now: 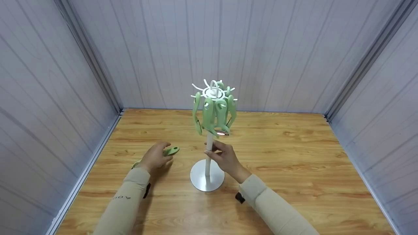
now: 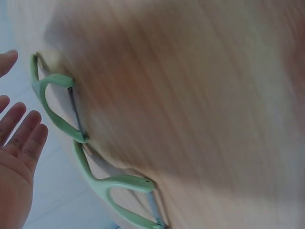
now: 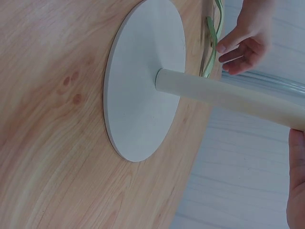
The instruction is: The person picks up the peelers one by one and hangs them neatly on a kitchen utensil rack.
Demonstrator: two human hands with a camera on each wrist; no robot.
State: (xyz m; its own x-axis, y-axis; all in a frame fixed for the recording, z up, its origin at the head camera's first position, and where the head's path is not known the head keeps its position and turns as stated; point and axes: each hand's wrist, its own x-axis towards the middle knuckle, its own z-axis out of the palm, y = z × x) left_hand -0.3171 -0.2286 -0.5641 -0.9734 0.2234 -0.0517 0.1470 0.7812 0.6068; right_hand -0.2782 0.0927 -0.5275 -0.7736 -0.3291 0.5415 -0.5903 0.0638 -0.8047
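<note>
A white stand (image 1: 208,164) rises from a round base (image 1: 197,178) on the table. Several green Y-shaped peelers (image 1: 209,114) hang from the hooks around its top. My right hand (image 1: 228,160) grips the pole below them, thumb and fingers around it. To the left, my left hand (image 1: 156,157) hovers with loosely spread fingers over one green peeler (image 2: 52,102), holding nothing. Beside that one lies a second peeler (image 2: 107,191), both flat on the wood with their metal blades showing. In the head view, the hand covers most of them.
The wooden table (image 1: 294,156) is bounded by pale panel walls (image 1: 241,49) at the back and both sides. Free hooks (image 1: 197,86) stick out at the stand's top left. A small dark item with a bright glint (image 1: 222,133) shows behind the pole.
</note>
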